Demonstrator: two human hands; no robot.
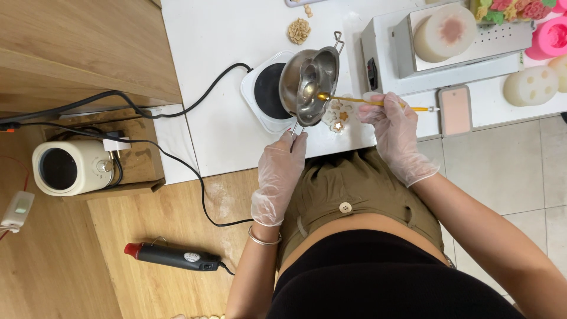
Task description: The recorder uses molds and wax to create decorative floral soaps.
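Gloved left hand [277,177] grips the handle of the tilted steel pot [308,80] above the white table [218,59], over a flower mould [338,115]. Right hand [397,136] pinches a yellow stick [378,103], tip inside the pot. Hotplate [266,91] just beside; heat gun [171,257] on the floor.

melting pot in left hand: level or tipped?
Tipped. The left hand holds the metal pot by its handle, spout angled down toward the small flower mould; the right hand holds a yellow stick.
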